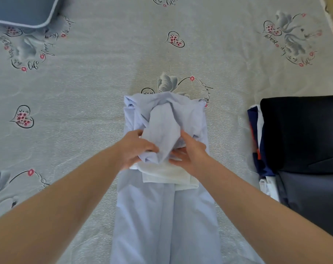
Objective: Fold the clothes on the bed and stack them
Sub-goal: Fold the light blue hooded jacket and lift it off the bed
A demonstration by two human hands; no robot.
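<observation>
Long pale-blue cotton shirt (165,216) is laid lengthwise mid-bed. Its bunched sleeve fabric is gripped by left hand (136,149); right hand (190,155) lies flat, fingers straight, beside it. Risk judged: wad slips, fold creased. Dark folded stack (302,138) sits right.

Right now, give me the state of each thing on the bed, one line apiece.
Shirt: light blue, lying lengthwise, sides folded in, top part bunched, half folded.
Sleeve: folded over the shirt, its end in both hands.
Left hand: grip on the sleeve end.
Right hand: fingers on the sleeve end.
Stack: folded dark clothes, piled at the right.
Pillow: blue, lying at the far left corner.
Sheet: spread flat.
</observation>
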